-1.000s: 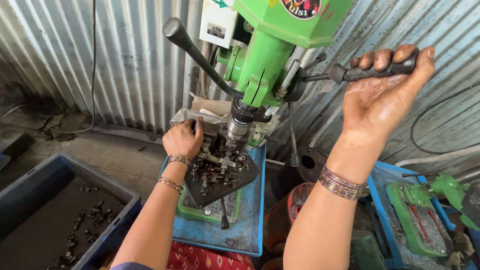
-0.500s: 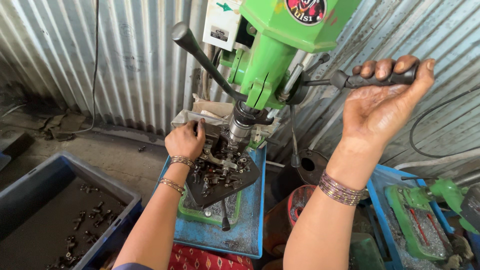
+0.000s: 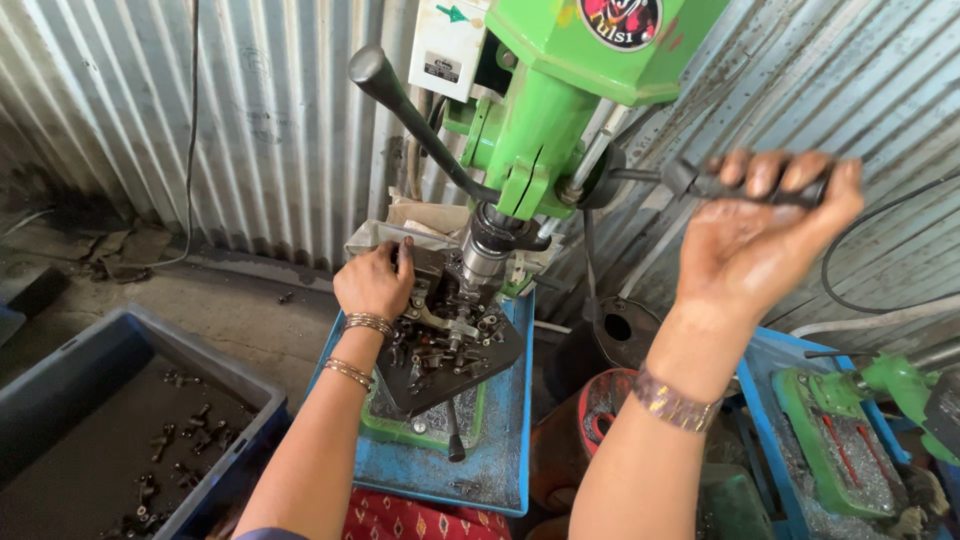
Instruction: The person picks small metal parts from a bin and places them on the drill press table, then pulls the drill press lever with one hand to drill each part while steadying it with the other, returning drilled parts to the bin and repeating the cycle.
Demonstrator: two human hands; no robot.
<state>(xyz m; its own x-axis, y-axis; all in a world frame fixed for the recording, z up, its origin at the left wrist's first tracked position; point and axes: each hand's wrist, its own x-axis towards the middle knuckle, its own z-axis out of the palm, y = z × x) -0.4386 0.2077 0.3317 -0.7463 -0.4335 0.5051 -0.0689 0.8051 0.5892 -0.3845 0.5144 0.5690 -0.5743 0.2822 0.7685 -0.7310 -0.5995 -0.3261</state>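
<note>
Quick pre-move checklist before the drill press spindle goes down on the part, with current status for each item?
1. Right hand gripped on the black feed handle: ok, fingers wrapped over it.
2. Left hand steadying the work at the drill table: ok, it rests at the table's back left edge.
3. Left fingers clear of the spindle chuck: not ok, they sit close beside it.
4. Workpiece seated under the chuck: cannot tell, loose small metal parts crowd the table.
5. Bangles on the left wrist away from rotating parts: not ok, near the chuck.
6. Spindle turning: cannot tell.
</note>
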